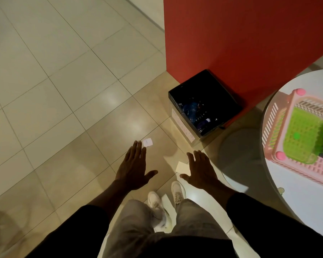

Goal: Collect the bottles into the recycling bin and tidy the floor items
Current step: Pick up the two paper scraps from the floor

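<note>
Left hand [136, 164] and right hand [201, 170] hover flat and empty above paper scraps [147, 142] near the bin [183, 127], apparently poised for pickup.

Left hand [133, 169] and right hand [200, 171] outstretched, palms down, fingers straight, apparently empty.

Dim, warm lighting; soft glare patches on floor tiles [63, 90], bin [207, 84] interior near black, table [296, 211] overexposed, wide-angle bowing at edges, slight softness
</note>
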Demonstrator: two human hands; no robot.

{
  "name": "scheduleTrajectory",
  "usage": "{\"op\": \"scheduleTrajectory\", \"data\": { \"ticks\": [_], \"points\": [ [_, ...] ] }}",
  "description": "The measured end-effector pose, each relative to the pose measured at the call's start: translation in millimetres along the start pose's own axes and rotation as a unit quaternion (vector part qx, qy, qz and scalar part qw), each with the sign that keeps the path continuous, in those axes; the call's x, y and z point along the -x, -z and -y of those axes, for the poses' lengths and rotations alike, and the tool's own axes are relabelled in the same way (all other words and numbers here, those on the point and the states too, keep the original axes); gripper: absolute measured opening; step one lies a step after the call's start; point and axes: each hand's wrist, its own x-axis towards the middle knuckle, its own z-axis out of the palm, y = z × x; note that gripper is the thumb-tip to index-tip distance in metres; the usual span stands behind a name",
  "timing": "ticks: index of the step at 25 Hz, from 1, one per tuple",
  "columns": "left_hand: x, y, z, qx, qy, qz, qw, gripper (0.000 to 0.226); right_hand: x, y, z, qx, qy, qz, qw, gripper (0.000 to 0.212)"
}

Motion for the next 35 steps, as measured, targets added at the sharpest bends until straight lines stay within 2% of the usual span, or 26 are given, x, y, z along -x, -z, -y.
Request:
{"op": "scheduleTrajectory", "data": {
  "ticks": [6,8,9,12,17,20,21,23,25,26,30,32,35],
  "points": [
    [-37.7,-11.5,14.0,-0.007,-0.070,0.056,0.996,0.110,-28.0,-0.6,-2.0,-0.057,-0.068,-0.027,0.996,0.094],
    [-55.1,-20.5,26.3,-0.023,-0.107,0.076,0.991,0.109,-37.0,-9.3,8.6,-0.068,-0.098,-0.020,0.993,0.094],
    [-55.9,-22.3,28.8,-0.016,-0.107,0.072,0.992,0.107,-38.5,-8.6,11.1,-0.061,-0.087,-0.017,0.994,0.095],
    [-88.3,-44.3,58.0,-0.027,-0.171,0.099,0.980,0.102,-55.0,-32.9,33.6,-0.094,-0.146,-0.026,0.985,0.093],
    [-156.3,-104.8,109.4,-0.077,-0.224,0.110,0.965,0.099,-94.7,-95.9,60.2,-0.135,-0.185,-0.016,0.973,0.084],
    [-225.8,-195.8,131.1,-0.098,-0.230,0.105,0.962,0.099,-157.1,-185.0,44.9,-0.128,-0.185,0.007,0.974,0.078],
    [-234.9,-196.0,132.3,-0.103,-0.223,0.105,0.964,0.100,-158.9,-186.8,41.3,-0.128,-0.188,0.020,0.974,0.076],
    [-282.1,-269.2,138.2,-0.114,-0.211,0.134,0.961,0.097,-211.5,-263.9,24.2,-0.105,-0.158,0.045,0.981,0.073],
    [-337.0,-345.3,139.7,-0.098,-0.199,0.124,0.967,0.089,-266.9,-339.2,-1.5,-0.081,-0.133,0.041,0.987,0.072],
    [-348.0,-346.9,137.0,-0.092,-0.191,0.112,0.971,0.085,-270.4,-338.6,-12.2,-0.069,-0.135,0.040,0.988,0.073],
    [-421.4,-486.2,152.6,-0.096,-0.137,0.122,0.978,0.085,-353.3,-468.2,-51.7,0.016,-0.113,0.045,0.992,0.084],
    [-449.4,-525.6,167.8,-0.062,-0.081,0.102,0.990,0.084,-372.9,-510.9,-66.0,0.054,-0.107,0.059,0.991,0.086],
    [-472.2,-542.7,188.7,-0.028,-0.006,0.070,0.997,0.085,-374.9,-542.0,-81.0,0.097,-0.102,0.053,0.989,0.080]
  ]
}}
